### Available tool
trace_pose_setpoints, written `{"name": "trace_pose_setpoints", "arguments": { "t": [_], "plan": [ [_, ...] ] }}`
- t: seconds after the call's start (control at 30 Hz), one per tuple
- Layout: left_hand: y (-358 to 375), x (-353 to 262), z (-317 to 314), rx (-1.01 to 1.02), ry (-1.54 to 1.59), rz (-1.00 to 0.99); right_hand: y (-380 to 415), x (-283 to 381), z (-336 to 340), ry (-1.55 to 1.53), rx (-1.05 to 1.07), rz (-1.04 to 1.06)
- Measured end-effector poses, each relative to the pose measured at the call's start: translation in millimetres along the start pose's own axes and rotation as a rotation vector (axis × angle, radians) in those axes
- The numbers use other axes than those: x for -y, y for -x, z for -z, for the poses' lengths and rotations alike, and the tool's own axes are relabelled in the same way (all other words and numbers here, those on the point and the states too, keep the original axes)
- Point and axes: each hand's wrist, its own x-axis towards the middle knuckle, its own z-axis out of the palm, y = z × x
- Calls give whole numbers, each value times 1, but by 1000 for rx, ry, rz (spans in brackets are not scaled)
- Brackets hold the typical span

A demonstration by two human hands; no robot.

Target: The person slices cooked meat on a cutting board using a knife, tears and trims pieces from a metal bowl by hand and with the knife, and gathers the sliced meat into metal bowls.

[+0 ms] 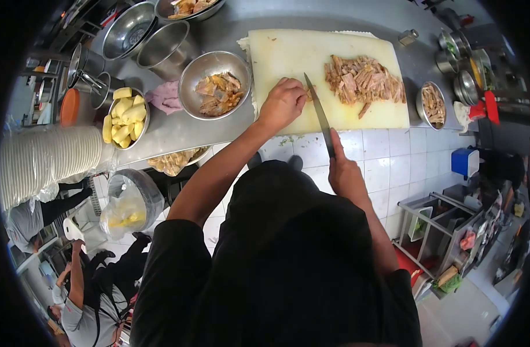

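My right hand [345,173] is wrapped round the handle of a long knife [321,115], its blade pointing away over the white cutting board [288,52]. Curled on the board left of the blade, my left hand [283,104] has its fingers bent against a small piece of meat [310,92], mostly hidden by them. A heap of sliced meat [360,80] lies on the board to the right of the knife. Left of the board stands a steel bowl [187,72] with larger meat pieces [220,92] inside.
A bowl of peeled yellow potatoes [126,118], a pink cloth [165,97] and stacked containers [51,162] are at left. A small bowl of cut meat [433,106] stands right of the board. A lined bin [132,202] is below; other people [103,289] work at lower left.
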Motion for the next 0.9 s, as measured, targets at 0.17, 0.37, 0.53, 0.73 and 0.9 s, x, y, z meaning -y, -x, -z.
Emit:
{"name": "trace_pose_setpoints", "arguments": {
  "t": [0.17,0.37,0.53,0.73,0.9],
  "plan": [
    [0,4,-1,-51,32,3,7,3,17,15,-80,-19],
    [1,4,-3,-122,78,12,31,14,19,45,-2,4],
    [1,0,-3,-51,13,-12,32,16,4,148,34,-72],
    [0,1,-3,-50,15,-7,2,10,-1,50,-21,26],
    [1,5,-2,-117,93,73,3,16,16,29,-99,78]
  ]
}}
